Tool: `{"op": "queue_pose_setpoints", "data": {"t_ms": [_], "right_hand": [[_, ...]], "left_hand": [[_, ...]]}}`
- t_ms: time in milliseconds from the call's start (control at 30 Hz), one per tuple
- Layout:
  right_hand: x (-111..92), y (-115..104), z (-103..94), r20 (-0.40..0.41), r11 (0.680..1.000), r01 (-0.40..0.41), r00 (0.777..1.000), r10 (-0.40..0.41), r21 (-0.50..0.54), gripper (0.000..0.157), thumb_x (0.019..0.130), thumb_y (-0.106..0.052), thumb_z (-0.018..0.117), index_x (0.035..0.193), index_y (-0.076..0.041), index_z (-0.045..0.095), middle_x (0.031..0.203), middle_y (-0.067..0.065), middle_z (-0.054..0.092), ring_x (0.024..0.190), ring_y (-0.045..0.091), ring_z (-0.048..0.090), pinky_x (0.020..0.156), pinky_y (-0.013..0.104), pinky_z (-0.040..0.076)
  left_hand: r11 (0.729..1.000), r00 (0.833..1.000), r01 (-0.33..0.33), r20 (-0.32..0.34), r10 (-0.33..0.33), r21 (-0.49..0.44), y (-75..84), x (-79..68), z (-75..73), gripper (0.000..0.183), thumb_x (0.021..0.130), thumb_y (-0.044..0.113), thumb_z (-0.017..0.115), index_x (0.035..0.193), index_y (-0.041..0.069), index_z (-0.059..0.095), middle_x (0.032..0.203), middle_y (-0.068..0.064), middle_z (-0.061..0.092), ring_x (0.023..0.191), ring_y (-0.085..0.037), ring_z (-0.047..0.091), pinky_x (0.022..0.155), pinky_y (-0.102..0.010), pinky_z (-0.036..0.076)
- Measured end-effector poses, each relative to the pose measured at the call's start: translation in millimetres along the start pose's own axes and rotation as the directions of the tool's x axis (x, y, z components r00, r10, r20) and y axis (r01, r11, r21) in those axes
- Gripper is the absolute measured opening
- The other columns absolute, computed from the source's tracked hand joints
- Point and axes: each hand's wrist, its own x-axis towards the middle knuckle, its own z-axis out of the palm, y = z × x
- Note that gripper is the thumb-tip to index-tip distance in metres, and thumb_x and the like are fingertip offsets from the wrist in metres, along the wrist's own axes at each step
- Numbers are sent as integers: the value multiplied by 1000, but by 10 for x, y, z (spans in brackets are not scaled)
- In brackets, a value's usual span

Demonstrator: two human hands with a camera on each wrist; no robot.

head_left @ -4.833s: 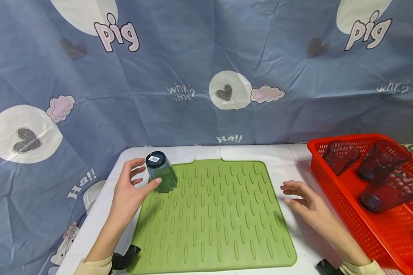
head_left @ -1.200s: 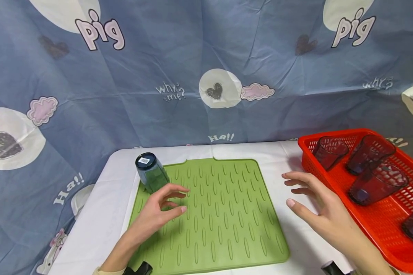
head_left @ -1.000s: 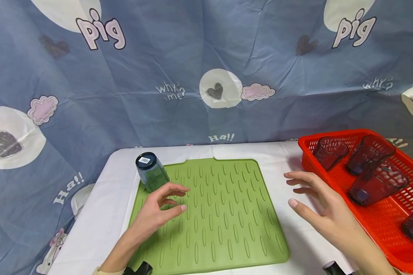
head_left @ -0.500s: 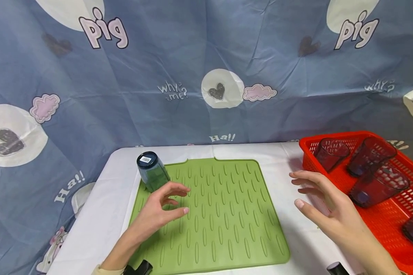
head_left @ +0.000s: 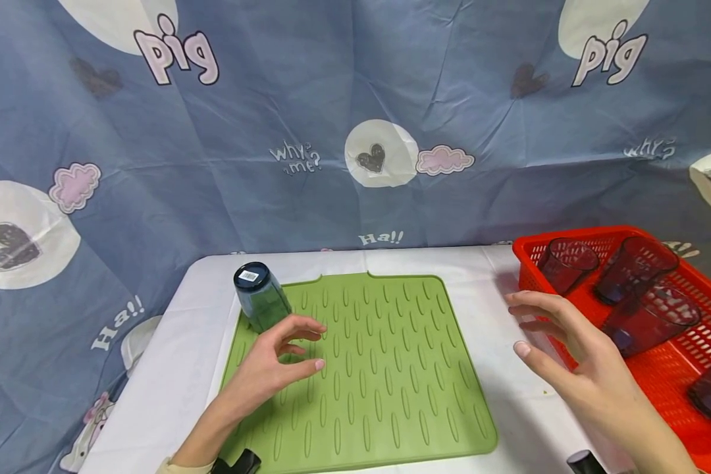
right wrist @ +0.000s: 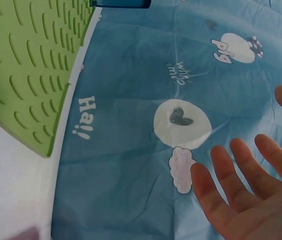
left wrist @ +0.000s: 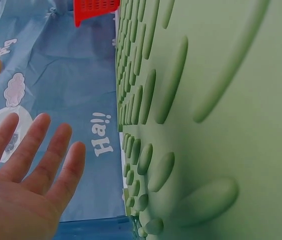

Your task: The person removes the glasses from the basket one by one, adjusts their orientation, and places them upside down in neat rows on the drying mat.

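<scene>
A blue-tinted drinking glass (head_left: 263, 299) stands upside down on the far left corner of a green ridged mat (head_left: 385, 368), a white label on its base. My left hand (head_left: 272, 362) hovers over the mat's left side, in front of the glass, fingers loosely bent and holding nothing. In the left wrist view its fingers (left wrist: 58, 150) are spread above the ridges. Between the mat and a red basket (head_left: 666, 388) is my right hand (head_left: 586, 375), thumb and fingers apart. The right wrist view shows this right hand (right wrist: 253, 195) with nothing in it.
Several dark tinted glasses lean or lie inside the basket, one (head_left: 569, 263) at its far left corner and another (head_left: 652, 319) nearer the middle. A white cloth (head_left: 154, 395) covers the table. Behind it hangs a blue printed curtain (head_left: 308, 210).
My left hand, beside the glass several seconds ago, has come away toward the front and right. My right hand has shifted right, closer to the basket. The glass stays on the mat's corner.
</scene>
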Motion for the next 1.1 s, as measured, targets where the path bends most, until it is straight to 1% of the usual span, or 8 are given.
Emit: {"op": "queue_pose_setpoints", "data": {"t_ms": [167,300,433,633,833,900,1100], "right_hand": [[-3,3,-35,-12,999,20,1000,-21,-30,63,81,16,69,138,-3,50,132,12,56,115,18,56,96,18,44],[5,-10,-80,-19,997,-40,999,39,-70,64,83,13,70,139,-9,51,133,4,56,116,16,55,97,17,43],[11,-24,-117,-22,990,-93,996,91,-103,63,84,10,70,140,-12,51,133,-2,56,116,14,56,97,17,43],[-3,8,-159,-49,982,-140,990,135,-123,61,86,7,70,140,-15,51,133,-2,56,116,13,55,96,16,42],[-32,94,-218,-76,986,-133,989,126,-103,64,84,9,71,141,-11,49,133,6,56,116,14,55,95,15,43],[-49,121,-245,-80,987,-133,989,126,-94,63,84,10,70,141,-9,49,133,8,55,116,15,55,95,15,43],[-107,169,-318,-90,977,-185,980,176,-104,62,86,7,70,141,-12,48,134,7,55,116,14,54,93,13,42]], "left_hand": [[1000,1000,-4,-1,4,3,-9,2,-7,44,84,15,78,124,15,60,121,0,63,115,-37,56,90,-49,50],[1000,1000,-10,0,10,5,-12,6,-9,43,84,15,78,123,16,61,121,0,63,115,-36,56,90,-48,50],[1000,1000,5,8,-5,12,-14,8,-7,43,84,15,78,124,17,60,121,0,63,115,-33,57,91,-50,49],[1000,1000,19,17,-19,9,-24,9,-2,43,84,14,78,123,18,60,122,-1,62,115,-36,56,92,-52,48],[999,999,37,25,-38,10,-11,12,4,45,83,10,78,122,25,61,123,3,62,116,-33,57,92,-53,48],[999,999,33,28,-33,12,-8,12,7,45,83,10,78,122,25,60,123,4,62,116,-32,57,92,-54,48],[1000,999,14,45,-14,3,-2,0,18,46,84,9,78,125,15,60,122,4,63,115,-29,58,92,-53,49]]}}
